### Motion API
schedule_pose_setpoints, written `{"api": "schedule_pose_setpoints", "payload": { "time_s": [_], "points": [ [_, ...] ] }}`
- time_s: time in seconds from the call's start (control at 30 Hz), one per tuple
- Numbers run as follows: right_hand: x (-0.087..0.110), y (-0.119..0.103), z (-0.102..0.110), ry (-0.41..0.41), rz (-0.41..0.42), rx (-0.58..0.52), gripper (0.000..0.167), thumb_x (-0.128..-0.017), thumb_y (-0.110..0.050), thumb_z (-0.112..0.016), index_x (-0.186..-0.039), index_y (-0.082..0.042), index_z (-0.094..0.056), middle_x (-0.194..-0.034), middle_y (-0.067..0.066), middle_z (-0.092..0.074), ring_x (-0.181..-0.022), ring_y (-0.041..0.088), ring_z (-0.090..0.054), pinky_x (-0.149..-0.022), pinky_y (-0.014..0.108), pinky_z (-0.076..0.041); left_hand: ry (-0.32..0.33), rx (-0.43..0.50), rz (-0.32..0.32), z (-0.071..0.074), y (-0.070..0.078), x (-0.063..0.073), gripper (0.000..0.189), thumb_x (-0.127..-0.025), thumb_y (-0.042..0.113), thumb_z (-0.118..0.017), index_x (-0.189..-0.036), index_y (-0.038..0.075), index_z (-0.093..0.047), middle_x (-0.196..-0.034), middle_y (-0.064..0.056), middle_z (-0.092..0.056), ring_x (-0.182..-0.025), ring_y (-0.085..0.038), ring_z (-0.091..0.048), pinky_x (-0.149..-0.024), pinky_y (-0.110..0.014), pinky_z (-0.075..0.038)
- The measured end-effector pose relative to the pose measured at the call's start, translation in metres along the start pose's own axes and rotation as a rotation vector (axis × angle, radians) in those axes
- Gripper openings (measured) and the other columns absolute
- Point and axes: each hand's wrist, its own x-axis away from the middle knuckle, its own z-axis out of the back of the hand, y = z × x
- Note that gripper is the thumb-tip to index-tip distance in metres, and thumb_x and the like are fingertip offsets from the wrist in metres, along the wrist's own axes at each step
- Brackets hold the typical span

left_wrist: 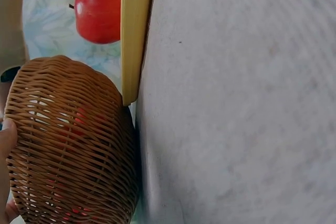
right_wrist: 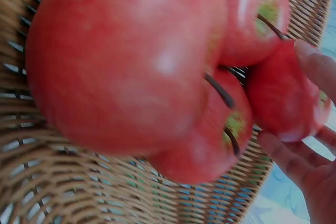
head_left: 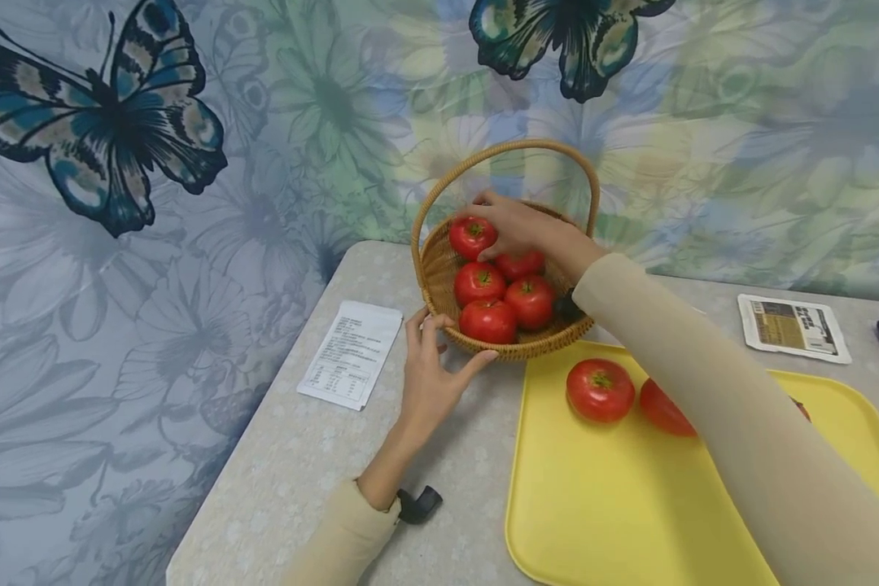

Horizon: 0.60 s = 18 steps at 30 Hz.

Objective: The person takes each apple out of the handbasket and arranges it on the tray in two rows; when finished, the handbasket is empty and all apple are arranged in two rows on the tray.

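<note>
My bench (head_left: 278,480) has a pale grey, faintly mottled top with a rounded corner, and the wall (head_left: 703,203) behind it is wild: huge washed-out flowers everywhere. It's blue-grey on my left, more green and yellow straight ahead. There's a big dark butterfly (head_left: 117,114) plus a second butterfly (head_left: 564,41) cut off up top. Light's pretty soft.

Head view forward-down, wrist views closer, left side-on, right inward, all sharing the basket (head_left: 439,281)
</note>
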Motion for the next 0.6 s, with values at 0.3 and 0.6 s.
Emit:
{"api": "schedule_pose_setpoints", "payload": {
  "time_s": [0.3,0.6],
  "points": [
    [-0.001,0.004,-0.007,0.074,0.037,-0.005,0.063,-0.083,-0.017,-0.079,-0.138,-0.016,-0.049,-0.138,0.019,-0.041,-0.117,0.039,-0.050,-0.099,0.052,-0.045,-0.009,0.004,-0.008,0.000,0.004,-0.001,0.062,-0.077,0.048,-0.081,-0.117,0.014,-0.046,-0.144,-0.018,-0.035,-0.137,-0.029,-0.039,-0.087,-0.045,-0.055],
    [0.003,-0.003,0.007,0.096,0.061,-0.033,0.061,-0.081,-0.017,-0.081,-0.134,-0.016,-0.051,-0.136,0.013,-0.044,-0.121,0.033,-0.048,-0.101,0.049,-0.045,-0.001,-0.008,0.006,0.002,0.002,0.001,0.064,-0.076,0.050,-0.080,-0.117,0.014,-0.047,-0.142,-0.014,-0.036,-0.135,-0.027,-0.042,-0.086,-0.042,-0.056]
  ]
}}
